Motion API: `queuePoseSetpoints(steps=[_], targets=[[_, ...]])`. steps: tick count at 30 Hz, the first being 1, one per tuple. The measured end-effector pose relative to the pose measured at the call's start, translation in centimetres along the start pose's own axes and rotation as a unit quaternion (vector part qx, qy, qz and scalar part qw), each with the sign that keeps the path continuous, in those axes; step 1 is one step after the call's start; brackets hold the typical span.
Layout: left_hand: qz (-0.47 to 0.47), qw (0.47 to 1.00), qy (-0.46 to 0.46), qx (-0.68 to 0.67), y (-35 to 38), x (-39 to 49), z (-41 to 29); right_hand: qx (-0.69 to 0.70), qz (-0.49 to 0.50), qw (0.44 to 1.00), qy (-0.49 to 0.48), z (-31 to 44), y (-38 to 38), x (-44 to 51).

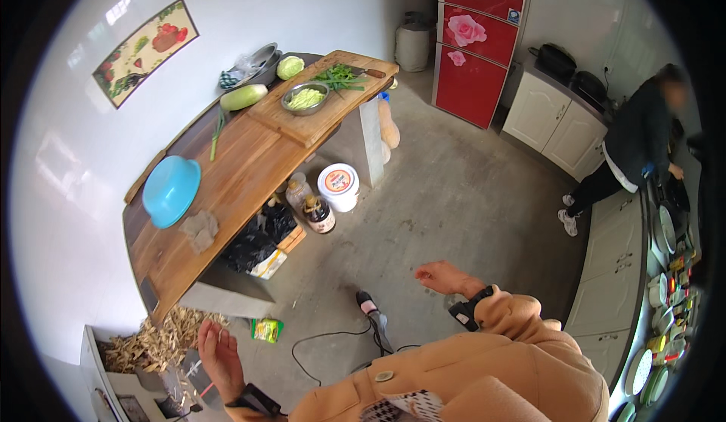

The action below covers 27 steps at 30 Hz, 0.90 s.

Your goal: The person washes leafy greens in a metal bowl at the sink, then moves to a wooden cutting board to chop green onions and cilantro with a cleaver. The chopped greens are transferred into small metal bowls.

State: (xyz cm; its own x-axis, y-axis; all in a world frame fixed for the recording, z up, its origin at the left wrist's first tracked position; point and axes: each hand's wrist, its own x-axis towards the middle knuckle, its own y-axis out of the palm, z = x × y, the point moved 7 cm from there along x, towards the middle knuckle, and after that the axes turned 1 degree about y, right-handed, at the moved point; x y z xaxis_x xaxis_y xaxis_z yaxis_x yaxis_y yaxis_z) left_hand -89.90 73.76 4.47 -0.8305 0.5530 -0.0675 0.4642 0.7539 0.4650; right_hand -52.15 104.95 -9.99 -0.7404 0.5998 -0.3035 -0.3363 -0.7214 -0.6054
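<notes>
My left hand (220,358) hangs at the lower left with nothing in it, fingers loosely bent and apart, near wood chips and a green packet. Over the concrete floor, my right hand (445,278) is held out, its fingers curled; no object shows in it. The wooden table (249,155) bears an upturned light blue basin (170,190), a grey cloth (199,231), a green onion and a pale green gourd (244,97). A wooden cutting board (283,124) at its far end holds a steel bowl of shredded cabbage (306,98), cut greens (340,76) and a knife.
Another person (635,133) stands at the counter on the right. A red refrigerator (476,53) and a gas cylinder (413,46) stand at the back. A white bucket (338,187) and bottles sit beside the table. A black cable (306,340) lies on the floor near my foot.
</notes>
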Motion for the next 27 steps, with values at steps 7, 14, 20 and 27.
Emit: queuePoseSetpoints(steps=[7, 14, 20, 27], targets=[[0.153, 0.975, -0.156, 0.028, 19.2, 23.9, 15.5, -0.046, -0.117, 0.989, 0.083, -3.8, -15.2, 9.5], [0.140, 0.896, -0.402, -0.126, 35.9, 41.4, 30.3, 0.055, -0.178, 0.969, 0.163, -7.5, -25.3, 15.6], [0.062, 0.908, -0.372, -0.184, 39.4, 51.3, 37.9, 0.015, -0.134, 0.986, 0.103, -11.2, -35.0, 31.0], [-0.117, 0.937, -0.256, -0.206, 39.4, 53.7, 38.4, -0.031, -0.132, 0.986, -0.097, -9.0, -47.1, 55.3]])
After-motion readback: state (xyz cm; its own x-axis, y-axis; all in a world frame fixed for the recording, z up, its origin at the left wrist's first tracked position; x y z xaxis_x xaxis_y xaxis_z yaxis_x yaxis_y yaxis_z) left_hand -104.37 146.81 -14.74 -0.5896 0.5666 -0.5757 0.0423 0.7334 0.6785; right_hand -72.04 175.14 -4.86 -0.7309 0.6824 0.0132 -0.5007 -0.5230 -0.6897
